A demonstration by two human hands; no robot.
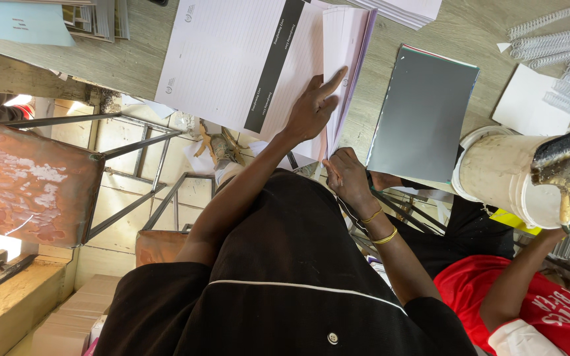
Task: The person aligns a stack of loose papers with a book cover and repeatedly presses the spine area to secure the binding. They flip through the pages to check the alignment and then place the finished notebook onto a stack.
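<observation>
Left hand (313, 109) flat, fingers spread on paper stack (348, 39); right hand (348, 175) pinches stack's near edge; long axis runs away from body.

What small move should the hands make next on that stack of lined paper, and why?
Probably the right hand should lift the near edge of the top few sheets. It is already curled at that edge of the lined paper stack, while the left hand lies flat on top and pins the stack.

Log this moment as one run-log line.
left hand: flat on ruled paper stack | right hand: at stack's edge | grey cover sheet: beside
</observation>
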